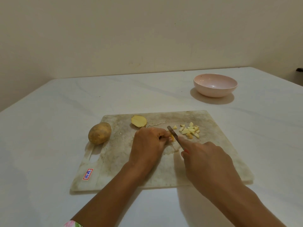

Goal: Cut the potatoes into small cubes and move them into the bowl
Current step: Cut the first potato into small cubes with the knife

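A worn cutting board (131, 174) lies on the white table. My left hand (147, 145) pinches a small potato piece (172, 137) down on the board. My right hand (206, 161) grips a knife (173, 135) with a red handle, index finger along the blade's back, and the blade meets that piece. A pile of several potato cubes (190, 129) lies to the right of the blade. A halved potato (138, 121) rests cut side up at the board's far edge. A whole potato (99, 133) sits at the board's left edge. The empty pink bowl (215, 85) stands far right.
The table's back edge meets a plain wall. A red and blue sticker (87, 174) marks the board's near left corner. A dark object (299, 69) shows past the table's far right corner.
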